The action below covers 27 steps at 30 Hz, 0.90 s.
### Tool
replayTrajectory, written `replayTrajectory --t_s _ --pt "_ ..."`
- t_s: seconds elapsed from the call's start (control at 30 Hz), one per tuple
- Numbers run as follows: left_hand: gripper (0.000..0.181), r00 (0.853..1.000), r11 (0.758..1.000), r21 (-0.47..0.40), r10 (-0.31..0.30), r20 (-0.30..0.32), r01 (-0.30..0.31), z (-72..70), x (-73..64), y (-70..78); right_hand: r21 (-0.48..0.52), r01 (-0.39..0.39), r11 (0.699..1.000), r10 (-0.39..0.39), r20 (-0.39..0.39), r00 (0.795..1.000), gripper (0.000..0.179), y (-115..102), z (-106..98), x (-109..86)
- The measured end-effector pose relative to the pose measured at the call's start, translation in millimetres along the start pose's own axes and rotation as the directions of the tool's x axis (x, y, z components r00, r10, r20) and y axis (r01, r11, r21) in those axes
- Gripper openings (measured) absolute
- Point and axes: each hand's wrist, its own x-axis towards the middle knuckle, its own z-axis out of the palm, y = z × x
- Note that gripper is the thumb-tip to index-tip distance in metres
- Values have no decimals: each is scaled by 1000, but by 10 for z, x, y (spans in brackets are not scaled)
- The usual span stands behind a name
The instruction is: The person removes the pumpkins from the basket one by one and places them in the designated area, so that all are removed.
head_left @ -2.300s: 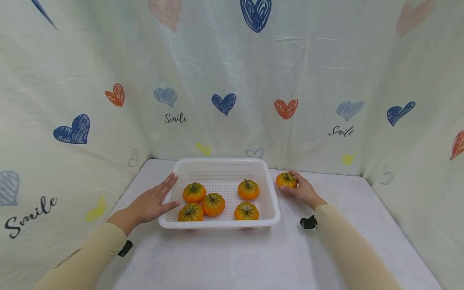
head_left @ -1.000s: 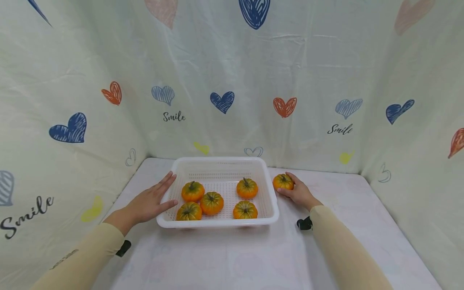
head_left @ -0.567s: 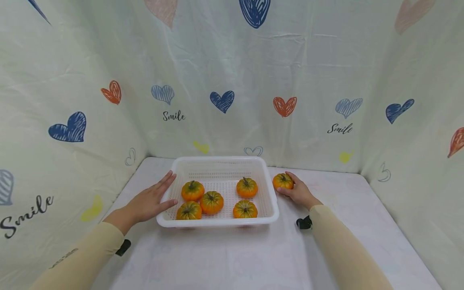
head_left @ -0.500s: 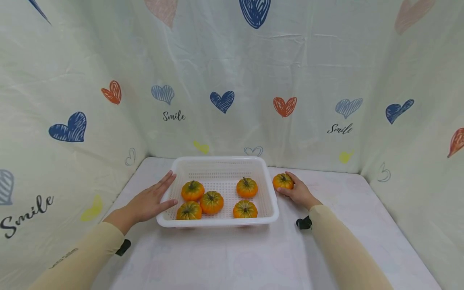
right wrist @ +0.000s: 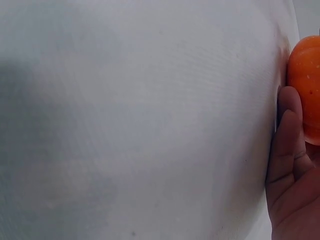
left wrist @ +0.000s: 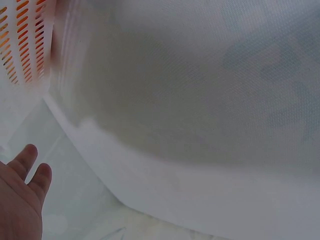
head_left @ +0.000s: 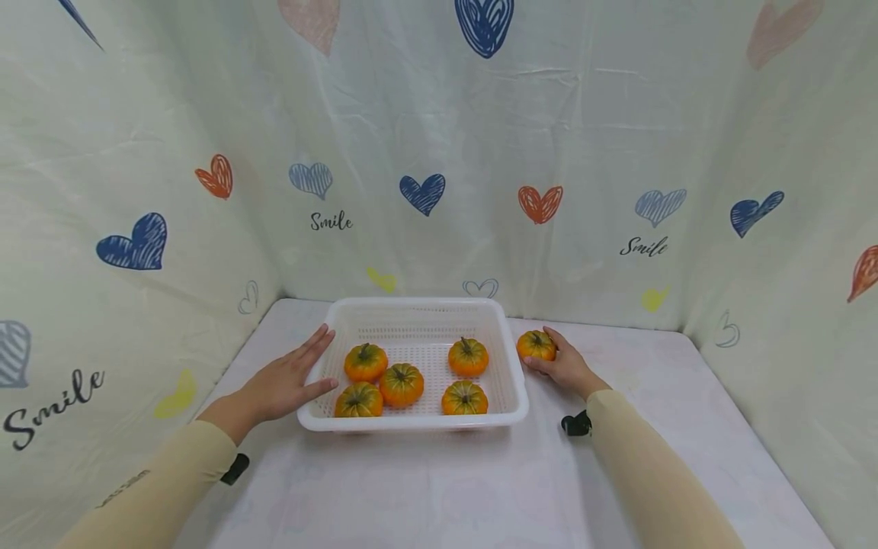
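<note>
A white perforated plastic basket (head_left: pixel 411 424) holds several small orange-and-green pumpkins, among them a pumpkin (head_left: pixel 401 384) near the middle and a pumpkin (head_left: pixel 469 357) toward the back right. My left hand (head_left: pixel 277 389) has its fingers stretched out along the basket's left rim, touching or nearly touching it. On the right, my right hand (head_left: pixel 565 366) grips another pumpkin (head_left: pixel 536 345), which sits on the table just outside the basket's right wall. The right wrist view shows curled fingers against that orange pumpkin (right wrist: pixel 306 85). Only part of the left hand (left wrist: pixel 22 195) appears in the left wrist view.
A white cloth covers the table (head_left: pixel 425 488). Behind and at both sides hangs a pale curtain (head_left: pixel 480 130) printed with hearts and words, meeting the table's back edge. Black wrist cameras sit under both sleeves.
Compared with the oldest frame, my right hand and its pumpkin have shifted slightly left, closer to the basket. During the last second they stay put. The left hand and basket look unchanged.
</note>
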Motion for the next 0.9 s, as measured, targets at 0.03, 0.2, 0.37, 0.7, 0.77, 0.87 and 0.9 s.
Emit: replayTrajectory --t_s 0.03,0.2,0.37,0.7,0.77,0.87,0.9 --pt "87 1000 1000 1 -7 5 7 3 1 -1 0 -3 1000 3 1 1000 102 -2 -2 -4" --pt "88 1000 1000 6 -20 20 20 -5 -4 8 -3 1 1000 -1 1 1000 102 -9 -8 -21" --pt "89 1000 1000 13 -21 22 21 -3 -12 -4 7 -23 1000 23 10 1000 108 19 -6 -10" --pt "89 1000 1000 23 -21 16 20 -10 -14 3 -19 -29 999 29 27 999 113 39 -82 -68" --pt "88 1000 1000 22 -22 18 21 -13 -13 5 -27 -26 999 27 30 999 113 33 -137 -95" --pt "88 1000 1000 18 -23 17 23 -15 -11 4 -47 -16 999 17 28 999 110 18 -260 -128" --pt "88 1000 1000 17 -24 17 24 -14 -9 0 -55 -8 998 10 30 1000 110 6 -311 -138"
